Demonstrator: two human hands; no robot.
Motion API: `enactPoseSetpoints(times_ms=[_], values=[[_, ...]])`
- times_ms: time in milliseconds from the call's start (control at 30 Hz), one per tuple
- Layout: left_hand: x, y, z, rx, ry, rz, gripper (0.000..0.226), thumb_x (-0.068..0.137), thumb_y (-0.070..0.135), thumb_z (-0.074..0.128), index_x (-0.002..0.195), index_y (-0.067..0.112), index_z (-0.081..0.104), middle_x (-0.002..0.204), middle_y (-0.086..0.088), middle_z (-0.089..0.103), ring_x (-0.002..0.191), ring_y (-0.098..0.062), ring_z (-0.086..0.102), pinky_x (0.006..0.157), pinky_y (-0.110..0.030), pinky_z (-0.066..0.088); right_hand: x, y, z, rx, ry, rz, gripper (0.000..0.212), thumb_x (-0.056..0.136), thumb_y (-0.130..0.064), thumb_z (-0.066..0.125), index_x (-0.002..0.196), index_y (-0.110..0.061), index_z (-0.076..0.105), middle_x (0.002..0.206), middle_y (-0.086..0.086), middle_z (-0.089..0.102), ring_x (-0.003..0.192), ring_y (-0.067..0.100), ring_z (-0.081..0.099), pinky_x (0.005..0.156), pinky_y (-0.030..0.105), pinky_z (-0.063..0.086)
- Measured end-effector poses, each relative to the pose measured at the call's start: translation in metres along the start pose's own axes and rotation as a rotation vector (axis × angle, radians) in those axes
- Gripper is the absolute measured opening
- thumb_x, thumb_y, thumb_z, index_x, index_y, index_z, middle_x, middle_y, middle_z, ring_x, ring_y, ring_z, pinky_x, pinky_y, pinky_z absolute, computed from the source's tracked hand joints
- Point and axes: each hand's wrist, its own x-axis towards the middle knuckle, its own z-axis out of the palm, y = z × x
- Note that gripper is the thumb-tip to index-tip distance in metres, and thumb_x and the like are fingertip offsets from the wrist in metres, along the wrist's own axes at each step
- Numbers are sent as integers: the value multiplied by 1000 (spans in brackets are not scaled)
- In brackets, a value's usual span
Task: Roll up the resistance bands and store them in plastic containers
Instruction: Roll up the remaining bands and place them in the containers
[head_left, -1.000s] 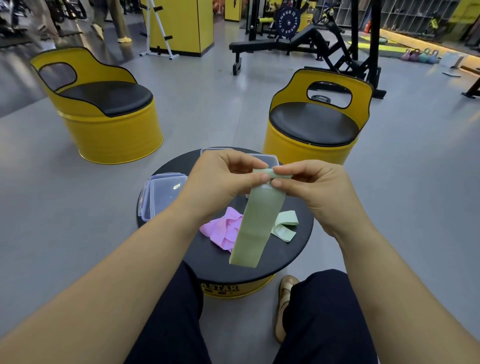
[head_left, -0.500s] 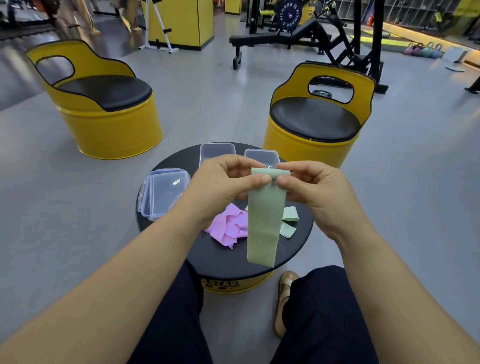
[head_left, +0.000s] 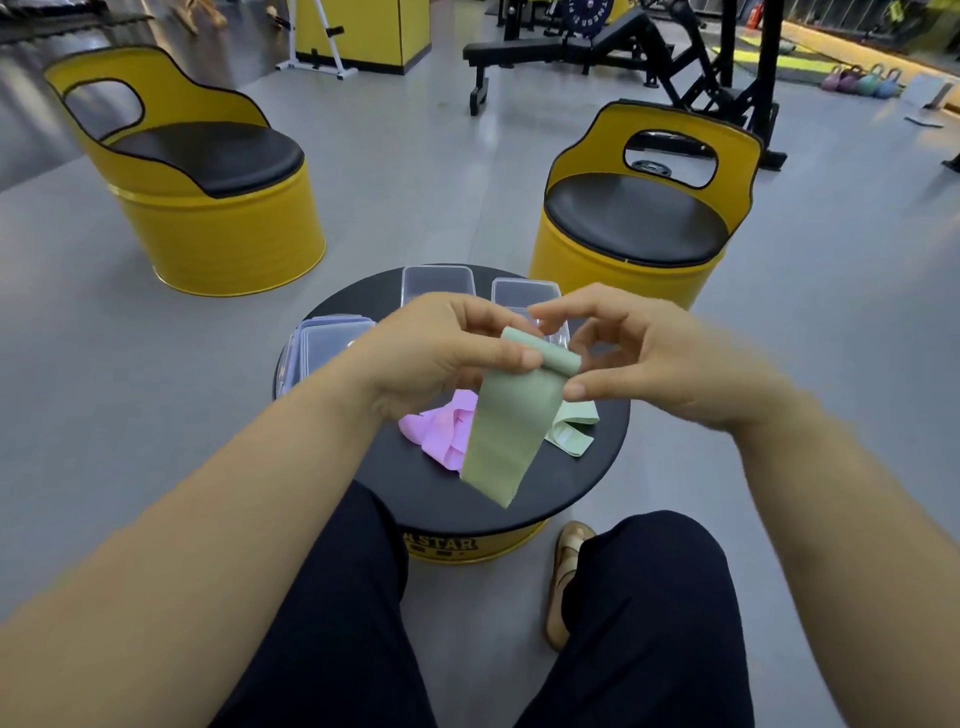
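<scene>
head view: the left hand (head_left: 436, 358) is pinching the rolled top of the olive band (head_left: 506, 436). the right hand (head_left: 660, 364), blurred, is curling round the roll's end. the tail is hanging over the bench (head_left: 587, 467), above the pink band (head_left: 444, 431), with clear containers (head_left: 436, 280) behind.

My right hand (head_left: 660, 364) is smeared by motion, so I cannot tell whether its fingers grip the green band (head_left: 509, 426). It and my left hand (head_left: 441, 353) cover the near ends of two clear containers (head_left: 436, 283), and that band hides part of the pink band (head_left: 441, 431).
</scene>
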Motion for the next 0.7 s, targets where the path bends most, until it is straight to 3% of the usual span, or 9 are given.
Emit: enactPoseSetpoints(times_ms=[133, 267, 333, 400, 533, 600, 700], values=[[2, 7, -2, -58, -277, -105, 17, 72, -2, 63, 72, 12, 73, 71, 0, 69, 65, -12, 66, 61, -21, 53, 10, -18, -10, -235, -251, 3, 62, 62, -44, 80, 117, -53, 52, 92, -24, 48, 75, 14, 45, 71, 17, 45], [1, 8, -1, -87, -385, -129, 26, 74, -6, 61, 62, 14, 73, 63, 2, 67, 58, -9, 65, 54, -18, 51, 13, -21, -8, -247, -241, -45, 62, 53, -48, 82, 111, -46, 59, 92, -12, 50, 73, 21, 42, 65, 27, 46], [-1, 6, 0, -104, -406, -128, 15, 66, 3, 65, 62, 15, 73, 63, 1, 67, 56, -10, 65, 53, -19, 51, 11, -19, -4, -203, -218, -97, 58, 54, -45, 81, 107, -38, 61, 92, -16, 48, 71, 12, 41, 63, 22, 44], [-1, 1, -1, -114, -419, -118, 9, 59, 16, 69, 66, 15, 74, 66, 1, 68, 59, -11, 66, 55, -20, 52, 9, -16, 2, -194, -188, -135, 55, 55, -43, 81, 105, -32, 62, 95, -16, 47, 75, 16, 44, 63, 21, 43], [0, -10, -4, -200, -446, -113, 32, 52, 30, 86, 75, 11, 75, 72, -2, 71, 63, -13, 68, 58, -21, 53, 6, -14, 9, -156, -116, -180, 51, 57, -38, 81, 102, -25, 62, 109, -11, 49, 87, 26, 50, 64, 35, 46], [-1, -11, -3, -240, -452, -84, 30, 55, 33, 83, 75, 11, 75, 71, -1, 71, 64, -11, 68, 59, -20, 53, 5, -13, 10, -127, -89, -213, 52, 59, -36, 81, 105, -23, 61, 111, -3, 55, 85, 28, 50, 62, 35, 45], [-4, -8, 3, -277, -413, -47, 20, 59, 29, 67, 66, 11, 75, 65, 0, 70, 57, -8, 66, 54, -16, 51, 5, -12, 13, 32, -87, -156, 54, 55, -34, 84, 104, -32, 61, 106, 27, 53, 79, 45, 49, 62, 39, 44]])
